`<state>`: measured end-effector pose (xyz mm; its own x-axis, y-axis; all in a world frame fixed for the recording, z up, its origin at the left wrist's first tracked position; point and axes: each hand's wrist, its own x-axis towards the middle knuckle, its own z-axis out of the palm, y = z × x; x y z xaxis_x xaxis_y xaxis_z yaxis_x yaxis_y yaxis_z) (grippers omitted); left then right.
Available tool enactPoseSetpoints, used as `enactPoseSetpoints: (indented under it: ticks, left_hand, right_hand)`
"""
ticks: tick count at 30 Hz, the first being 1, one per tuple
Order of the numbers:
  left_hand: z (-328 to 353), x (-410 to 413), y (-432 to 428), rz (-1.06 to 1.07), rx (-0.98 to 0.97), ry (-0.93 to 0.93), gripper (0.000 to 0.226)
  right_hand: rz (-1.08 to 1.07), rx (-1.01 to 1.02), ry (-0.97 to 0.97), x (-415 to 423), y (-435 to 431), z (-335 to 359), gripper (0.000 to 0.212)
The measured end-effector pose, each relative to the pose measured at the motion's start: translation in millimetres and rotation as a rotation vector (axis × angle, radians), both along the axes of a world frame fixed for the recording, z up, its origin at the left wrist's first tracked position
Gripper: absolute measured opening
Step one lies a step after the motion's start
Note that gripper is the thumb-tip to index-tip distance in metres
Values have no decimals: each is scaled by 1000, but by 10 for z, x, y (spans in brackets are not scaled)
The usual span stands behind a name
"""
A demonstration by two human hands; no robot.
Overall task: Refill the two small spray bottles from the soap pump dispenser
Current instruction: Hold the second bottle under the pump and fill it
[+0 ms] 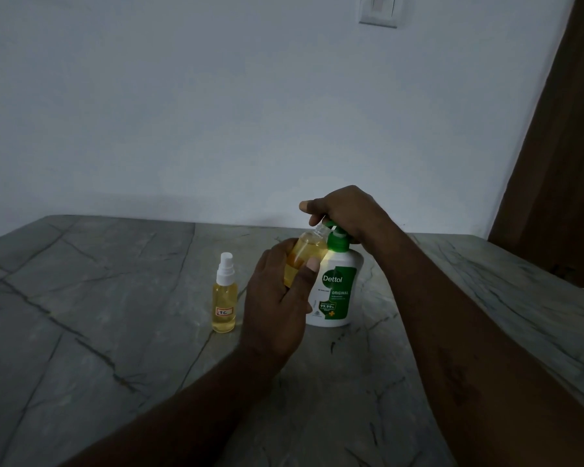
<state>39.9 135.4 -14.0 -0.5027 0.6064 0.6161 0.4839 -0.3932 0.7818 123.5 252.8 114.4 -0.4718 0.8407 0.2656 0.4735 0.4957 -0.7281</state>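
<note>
Over grey marble [115, 298], left fingers [312, 265] grasp the tilted bottle [307, 250] beneath the dispenser pump [338, 242] that right fingers [317, 210] clasp.

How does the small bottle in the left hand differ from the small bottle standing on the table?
The held bottle is tilted, gripped by the left hand; the standing bottle is upright on the table. The held bottle has no spray cap, its open neck at the soap dispenser nozzle; the standing bottle wears a white spray cap. Both hold yellow liquid.
</note>
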Motion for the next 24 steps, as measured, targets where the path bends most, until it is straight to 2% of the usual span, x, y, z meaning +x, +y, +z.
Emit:
enactPoseSetpoints:
  ticks: [10,14,24]
  left_hand:
    - [22,12,-16,-14,4,-3,49]
    - [12,5,-12,-12,11,-1,52]
    - [11,-3,-17,-15,7,7,35]
  right_hand:
    - [-29,104,6,14,11,37,39]
    - [-20,61,6,13,9,42,36]
    - [-4,-43,-4,-20,27,-1,37]
